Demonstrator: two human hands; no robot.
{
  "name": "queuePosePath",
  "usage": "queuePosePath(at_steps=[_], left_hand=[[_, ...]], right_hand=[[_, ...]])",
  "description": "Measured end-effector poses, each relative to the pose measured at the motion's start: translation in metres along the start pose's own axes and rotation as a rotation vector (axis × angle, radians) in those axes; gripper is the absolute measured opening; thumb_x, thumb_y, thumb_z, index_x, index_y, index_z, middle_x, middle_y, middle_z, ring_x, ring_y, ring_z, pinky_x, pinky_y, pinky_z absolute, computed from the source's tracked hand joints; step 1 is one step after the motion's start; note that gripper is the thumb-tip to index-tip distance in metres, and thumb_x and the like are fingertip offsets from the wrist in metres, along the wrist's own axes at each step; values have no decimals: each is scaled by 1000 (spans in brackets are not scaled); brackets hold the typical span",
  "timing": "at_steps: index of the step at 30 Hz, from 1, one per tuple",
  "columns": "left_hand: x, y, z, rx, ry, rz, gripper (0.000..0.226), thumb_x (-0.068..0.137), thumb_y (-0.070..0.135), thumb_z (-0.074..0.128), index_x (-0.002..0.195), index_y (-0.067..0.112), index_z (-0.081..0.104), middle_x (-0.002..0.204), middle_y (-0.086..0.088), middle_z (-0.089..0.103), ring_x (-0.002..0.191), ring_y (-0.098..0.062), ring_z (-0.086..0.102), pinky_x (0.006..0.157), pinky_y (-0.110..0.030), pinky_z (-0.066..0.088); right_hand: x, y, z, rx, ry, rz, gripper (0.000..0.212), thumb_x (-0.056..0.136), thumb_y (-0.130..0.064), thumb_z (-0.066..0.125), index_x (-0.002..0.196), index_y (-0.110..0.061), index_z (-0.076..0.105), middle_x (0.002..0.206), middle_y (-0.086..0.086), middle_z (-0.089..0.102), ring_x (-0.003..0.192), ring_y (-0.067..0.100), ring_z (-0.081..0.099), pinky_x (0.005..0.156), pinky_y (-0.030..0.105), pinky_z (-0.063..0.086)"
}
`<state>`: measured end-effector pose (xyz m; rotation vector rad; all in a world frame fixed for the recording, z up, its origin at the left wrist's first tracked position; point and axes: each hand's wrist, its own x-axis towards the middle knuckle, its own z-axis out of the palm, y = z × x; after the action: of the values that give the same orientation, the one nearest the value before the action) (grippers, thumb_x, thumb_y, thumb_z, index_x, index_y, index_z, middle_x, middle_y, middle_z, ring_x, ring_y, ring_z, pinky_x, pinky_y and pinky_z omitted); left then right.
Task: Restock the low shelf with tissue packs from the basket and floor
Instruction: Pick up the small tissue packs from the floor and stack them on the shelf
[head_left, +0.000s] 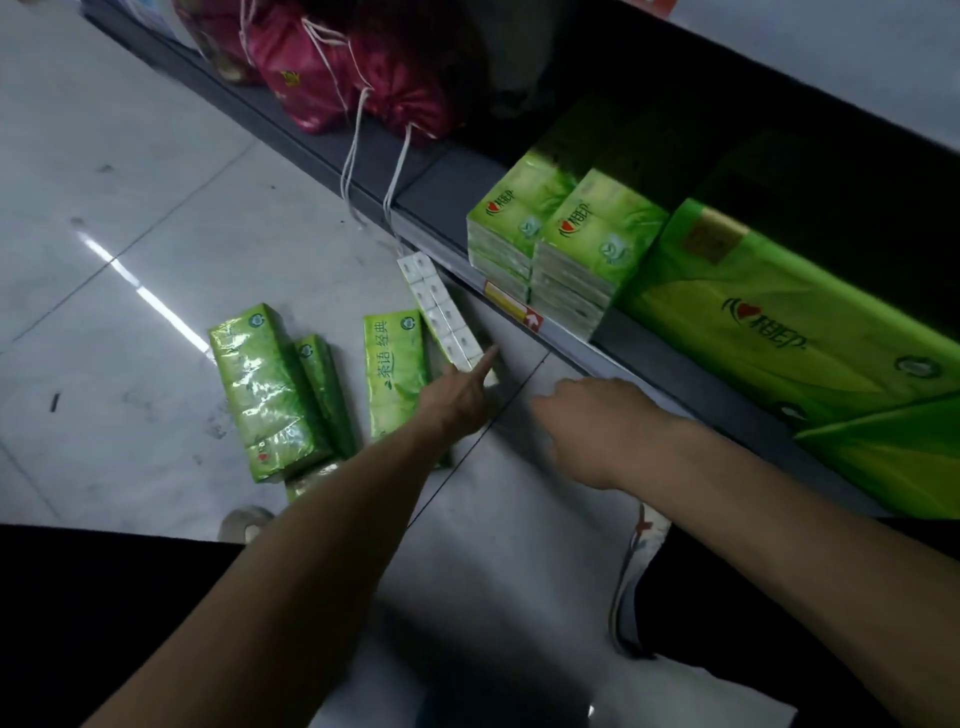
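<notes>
Several green tissue packs lie on the floor: a big one (267, 389) at the left, a narrow one (327, 389) beside it, and one (395, 364) in the middle. A white-ended pack (441, 312) leans by the shelf edge. My left hand (460, 395) reaches over the middle pack, fingers straight, fingertips touching the white-ended pack. Just to its right my right hand (597, 421) hovers above the floor in front of the low shelf (675, 374), fingers loosely bent, holding nothing. Two stacks of green packs (550, 244) stand on the shelf.
Large green tissue bags (779, 332) fill the shelf's right part. Red drawstring bags (332, 78) sit further left on the shelf, their cords hanging over the edge. A tape roll (244, 522) lies on the floor near my knee. A white shoe (636, 571) shows below.
</notes>
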<state>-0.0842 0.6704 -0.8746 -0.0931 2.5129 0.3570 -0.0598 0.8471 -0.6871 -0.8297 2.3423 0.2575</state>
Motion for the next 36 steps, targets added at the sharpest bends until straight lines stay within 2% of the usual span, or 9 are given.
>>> queuePosePath(at_steps=[4,7,11,17,20,23,26,32,36], left_hand=[[13,14,11,-11,-28,-85,64,102,52,38,160,35,19,139,-26,50,121,-40,52,90,-47,51],[4,18,13,-72,30,-98,74,95,63,31,159,27,26,140,-28,48,119,-47,53,101,-50,48],[-13,9,8,-232,150,-162,53,100,49,54,148,30,43,129,-24,49,107,-43,61,91,-48,55],[-50,-21,-34,-463,267,-186,32,94,38,59,126,39,58,111,-13,58,77,-32,64,68,-31,49],[-70,-39,-65,-693,301,-175,14,93,33,61,106,34,63,73,3,67,56,-11,62,58,-27,40],[-95,-54,-99,-973,276,-165,7,93,26,61,97,26,66,48,9,49,41,-9,44,51,-23,35],[-128,-60,-131,-1065,275,-158,16,100,14,53,99,22,68,67,-3,48,53,-17,40,47,-19,34],[-200,-74,-181,-1125,315,-168,30,94,12,52,112,22,73,90,0,58,81,-18,56,79,-37,58],[-229,-91,-181,-1312,255,-162,34,93,12,54,111,30,75,108,-7,55,96,-24,58,96,-47,58]], right_hand=[[5,2,-9,5,47,28,33,101,-23,54,134,-20,51,130,9,56,119,32,57,79,38,40],[7,2,-13,7,60,29,31,103,-22,51,134,-19,50,131,10,55,121,33,57,78,37,37],[8,1,-13,-28,23,3,30,103,-22,50,132,-16,50,131,12,56,119,34,57,79,37,37],[11,-2,-13,-48,-5,-21,32,99,-21,54,131,-17,52,130,11,54,119,34,57,78,37,41],[12,-5,-15,-58,19,-33,37,99,-23,55,135,-20,51,132,11,54,119,34,58,78,39,44],[11,-13,-21,-70,14,-31,36,100,-23,53,136,-19,50,133,12,54,119,34,58,76,38,44],[9,-21,-29,-64,5,-41,34,102,-24,50,135,-17,50,135,12,53,121,33,56,77,36,41],[0,-39,-47,-69,106,-29,34,102,-32,49,134,-20,52,134,10,54,121,31,57,76,36,38],[-15,-57,-65,110,236,-22,41,104,-44,42,139,-24,52,137,8,56,125,32,57,88,40,46]])
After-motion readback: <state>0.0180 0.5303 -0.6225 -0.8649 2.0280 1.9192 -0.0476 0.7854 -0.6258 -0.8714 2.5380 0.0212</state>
